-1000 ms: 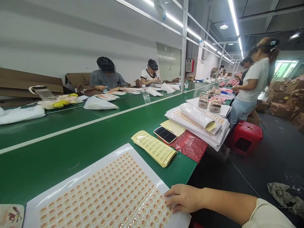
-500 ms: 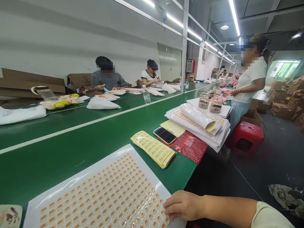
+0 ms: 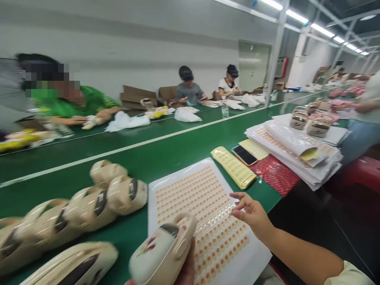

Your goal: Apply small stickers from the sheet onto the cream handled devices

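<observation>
Into view comes our left hand (image 3: 189, 266), gripping a glossy cream clog (image 3: 162, 253) with a strap, over the left edge of a white sheet (image 3: 246, 263) of small orange-and-cream stickers (image 3: 190, 186) on the green table (image 3: 166, 154). Our right hand (image 3: 248, 213), half-curled (whether it pinches anything, we cannot tell), is at the sheet's right edge.

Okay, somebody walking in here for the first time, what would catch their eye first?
Probably the glossy cream item with a strap in the left hand, at the bottom middle, with a dark red motif on its pale front. Next, the white sheet covered in rows of small orange-centred pieces, on the green table, with the right hand at its right side. Then the row of similar cream items at lower left.
</observation>
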Tool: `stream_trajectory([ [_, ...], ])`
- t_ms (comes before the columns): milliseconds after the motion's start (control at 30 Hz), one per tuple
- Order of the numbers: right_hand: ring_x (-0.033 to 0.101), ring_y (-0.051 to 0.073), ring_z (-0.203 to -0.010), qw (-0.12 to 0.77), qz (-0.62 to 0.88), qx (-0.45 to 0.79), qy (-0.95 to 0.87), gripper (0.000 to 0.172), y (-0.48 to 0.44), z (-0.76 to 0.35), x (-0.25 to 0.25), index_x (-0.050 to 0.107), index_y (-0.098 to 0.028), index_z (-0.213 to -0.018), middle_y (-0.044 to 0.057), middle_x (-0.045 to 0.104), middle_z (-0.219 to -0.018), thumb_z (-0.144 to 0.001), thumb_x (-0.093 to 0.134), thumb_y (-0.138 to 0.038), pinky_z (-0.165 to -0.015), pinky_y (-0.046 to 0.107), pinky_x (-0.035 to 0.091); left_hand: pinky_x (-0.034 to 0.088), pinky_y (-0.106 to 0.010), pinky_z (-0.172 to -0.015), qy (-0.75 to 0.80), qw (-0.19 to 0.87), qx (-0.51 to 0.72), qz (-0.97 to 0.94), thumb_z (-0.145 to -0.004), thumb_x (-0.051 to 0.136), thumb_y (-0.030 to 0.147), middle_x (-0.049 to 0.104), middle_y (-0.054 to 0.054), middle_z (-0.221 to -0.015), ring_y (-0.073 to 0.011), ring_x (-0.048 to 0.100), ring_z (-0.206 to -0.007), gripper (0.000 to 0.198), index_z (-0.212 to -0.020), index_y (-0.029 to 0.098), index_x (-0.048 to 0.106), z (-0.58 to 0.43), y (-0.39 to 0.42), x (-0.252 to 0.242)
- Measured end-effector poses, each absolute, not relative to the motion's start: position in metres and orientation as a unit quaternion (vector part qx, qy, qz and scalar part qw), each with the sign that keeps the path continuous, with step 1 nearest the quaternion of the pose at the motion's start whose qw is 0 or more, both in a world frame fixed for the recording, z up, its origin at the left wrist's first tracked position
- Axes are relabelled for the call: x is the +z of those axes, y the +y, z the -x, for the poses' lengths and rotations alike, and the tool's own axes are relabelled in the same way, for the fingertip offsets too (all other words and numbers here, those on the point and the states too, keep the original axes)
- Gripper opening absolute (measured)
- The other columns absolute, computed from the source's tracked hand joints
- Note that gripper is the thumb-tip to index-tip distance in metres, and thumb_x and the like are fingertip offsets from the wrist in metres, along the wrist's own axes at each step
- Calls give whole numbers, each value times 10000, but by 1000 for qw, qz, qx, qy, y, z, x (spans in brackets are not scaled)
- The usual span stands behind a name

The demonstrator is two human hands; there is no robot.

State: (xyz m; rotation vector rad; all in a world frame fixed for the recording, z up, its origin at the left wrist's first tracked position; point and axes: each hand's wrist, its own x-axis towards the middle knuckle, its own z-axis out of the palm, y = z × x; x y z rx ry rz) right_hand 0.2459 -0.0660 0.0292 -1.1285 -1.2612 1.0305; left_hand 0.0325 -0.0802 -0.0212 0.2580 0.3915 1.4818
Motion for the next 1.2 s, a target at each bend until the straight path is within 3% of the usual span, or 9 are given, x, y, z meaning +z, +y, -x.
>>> stream_trajectory([
  [67,385,270,-1254,582,430,469,-507,342,-60,-218,38,574,-202,-655,91,512,-1247,-666,692,-523,-1030,473,302,512,-359,-867,160,698,691,-95,-714,474,693,640,46,-1142,-222,583,-1052,541,-1150,381,546,-40,-83,-18],
  [233,348,275,-1279,567,406,498,-515,315,-57,-171,39,587,-207,-640,72,448,-1334,-658,703,-500,-1075,499,217,458,-303,-929,19,705,698,-127,-818,420,589,649,29,-1154,-183,561,-1112,401,-1098,374,609,-66,-79,0],
  [433,393,280,-1237,545,430,497,-520,269,-59,-159,38,589,-201,-618,85,445,-1312,-691,678,-444,-1036,488,266,457,-258,-918,-57,690,716,-94,-849,492,411,654,-62,-1139,-195,586,-1077,354,-1107,215,634,-73,-79,0],
  [733,459,254,-1147,577,438,385,-572,188,-60,-156,30,540,-205,-627,89,520,-1117,-751,616,-324,-945,434,380,456,-269,-923,-101,720,685,-55,-837,516,413,657,-51,-1137,-206,588,-1075,332,-1095,248,643,-74,-80,-4],
  [1000,506,217,-1011,574,412,221,-673,69,-55,-157,18,524,-221,-778,69,503,-1017,-805,549,-279,-902,420,413,416,-244,-962,-101,736,666,-65,-827,507,468,696,-52,-1049,-189,577,-1092,361,-1058,240,667,-73,-81,-5],
  [1033,498,227,-1010,564,418,211,-680,123,-53,-159,17,529,-224,-872,75,496,-1028,-789,565,-307,-905,434,410,418,-250,-962,-100,738,664,-63,-826,506,473,694,-45,-1055,-192,575,-1095,357,-1048,247,671,-74,-81,-5],
  [1133,448,262,-1081,512,453,265,-680,501,-49,-164,16,411,-209,-1179,107,452,-1143,-751,579,-408,-933,465,398,437,-260,-945,-89,739,666,-48,-821,508,483,675,-29,-1102,-201,565,-1109,354,-1044,262,669,-76,-84,-7],
  [1200,412,259,-1137,485,466,322,-666,515,-50,-164,16,370,-216,-1224,104,424,-1198,-782,518,-433,-966,457,382,434,-254,-946,-75,737,670,-39,-819,516,473,660,-46,-1132,-199,558,-1119,367,-1066,240,658,-78,-85,-8],
])
